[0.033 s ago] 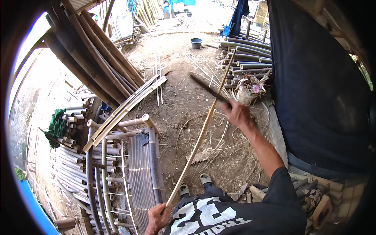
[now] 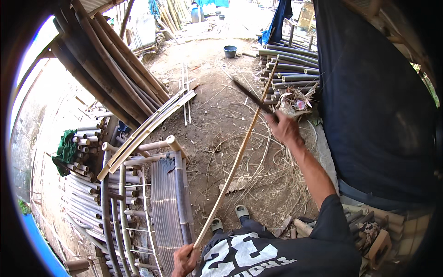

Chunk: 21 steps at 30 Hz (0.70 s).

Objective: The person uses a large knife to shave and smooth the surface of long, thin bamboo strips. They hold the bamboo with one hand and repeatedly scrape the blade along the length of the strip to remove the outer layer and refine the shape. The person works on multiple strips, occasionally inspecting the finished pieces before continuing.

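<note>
My left hand (image 2: pixel 185 258) is closed around the near end of a long, pale bamboo strip (image 2: pixel 232 177), low in view beside the bench. The strip slants up and away to the right, its far end in front of stacked poles. My right hand (image 2: pixel 287 130) grips a machete-like knife (image 2: pixel 251 96) with a long dark blade; its handle is mostly hidden in my fist. The blade points up and left and crosses the strip's upper part in view. I cannot tell whether the two touch.
A bamboo bench (image 2: pixel 167 203) with split strips (image 2: pixel 147 131) resting across its end stands at left. Bamboo poles (image 2: pixel 295 67) lie stacked at far right. A dark sheet (image 2: pixel 374 120) hangs on the right. Shavings (image 2: pixel 240 138) litter the ground; a bucket (image 2: pixel 230 51) stands farther off.
My right hand and the knife have shifted slightly to the right, the blade's tip now lower left of the strip's far end. My left hand and the strip have barely moved.
</note>
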Motion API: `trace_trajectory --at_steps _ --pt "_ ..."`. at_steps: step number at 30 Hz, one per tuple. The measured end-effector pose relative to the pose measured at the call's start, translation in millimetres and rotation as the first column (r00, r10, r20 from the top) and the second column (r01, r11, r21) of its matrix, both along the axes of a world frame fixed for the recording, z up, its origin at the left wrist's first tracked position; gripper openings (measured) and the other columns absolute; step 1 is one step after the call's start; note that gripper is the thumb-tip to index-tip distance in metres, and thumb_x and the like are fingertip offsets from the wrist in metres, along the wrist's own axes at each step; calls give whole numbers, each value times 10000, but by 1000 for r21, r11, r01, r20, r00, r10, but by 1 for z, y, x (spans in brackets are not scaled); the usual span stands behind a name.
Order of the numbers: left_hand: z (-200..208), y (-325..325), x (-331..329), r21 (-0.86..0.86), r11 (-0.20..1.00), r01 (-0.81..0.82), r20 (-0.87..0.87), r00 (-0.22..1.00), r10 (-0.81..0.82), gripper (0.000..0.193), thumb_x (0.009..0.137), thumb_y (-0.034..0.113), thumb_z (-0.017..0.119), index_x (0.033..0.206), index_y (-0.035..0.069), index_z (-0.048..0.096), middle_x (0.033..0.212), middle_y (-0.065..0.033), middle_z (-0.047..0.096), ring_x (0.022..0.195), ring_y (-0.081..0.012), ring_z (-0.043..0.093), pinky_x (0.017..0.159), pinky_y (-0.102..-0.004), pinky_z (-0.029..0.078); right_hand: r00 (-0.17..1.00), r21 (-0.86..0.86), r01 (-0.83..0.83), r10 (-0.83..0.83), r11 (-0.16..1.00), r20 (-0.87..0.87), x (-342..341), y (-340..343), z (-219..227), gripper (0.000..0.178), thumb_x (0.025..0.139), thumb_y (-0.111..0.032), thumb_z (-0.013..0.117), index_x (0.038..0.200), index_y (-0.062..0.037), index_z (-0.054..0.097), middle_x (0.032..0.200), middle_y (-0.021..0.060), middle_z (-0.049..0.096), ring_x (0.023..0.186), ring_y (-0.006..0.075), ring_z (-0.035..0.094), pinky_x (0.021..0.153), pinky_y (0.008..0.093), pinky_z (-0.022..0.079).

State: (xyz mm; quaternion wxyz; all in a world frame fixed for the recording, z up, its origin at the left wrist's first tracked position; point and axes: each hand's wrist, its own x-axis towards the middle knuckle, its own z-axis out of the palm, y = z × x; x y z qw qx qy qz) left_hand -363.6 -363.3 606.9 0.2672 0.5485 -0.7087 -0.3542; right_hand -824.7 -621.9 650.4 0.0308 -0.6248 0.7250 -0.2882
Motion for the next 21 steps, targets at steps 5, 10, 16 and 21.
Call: trace_trajectory --at_steps 5,10,16,21 --pt "-9 34 25 124 986 -111 -157 979 130 249 944 235 601 768 61 635 601 -17 492 548 -151 477 516 -316 399 955 -86 -32 5 996 -295 -91 -35 41 613 915 -687 424 911 -103 609 606 81 579 535 204 587 477 401 459" --pt "-36 45 49 102 984 -146 53 989 141 257 950 242 578 838 43 696 658 -119 592 588 -237 585 560 -379 453 969 -20 115 -117 993 -217 -111 -50 55 617 881 -693 475 972 -106 640 763 196 676 734 370 677 634 471 504" --pt "-69 63 91 184 965 -184 109 980 166 264 954 252 558 843 48 684 669 -142 595 611 -305 590 572 -417 447 960 101 254 -238 962 -146 -153 -56 62 691 876 -725 433 1073 -109 679 845 159 705 839 371 673 718 472 522" --pt "-48 85 104 81 988 -133 139 983 121 241 942 223 573 896 5 664 613 -102 583 523 -222 544 522 -393 434 918 -209 374 -392 904 -56 -173 -44 77 740 890 -743 384 906 -68 688 771 167 684 742 370 667 652 469 500"
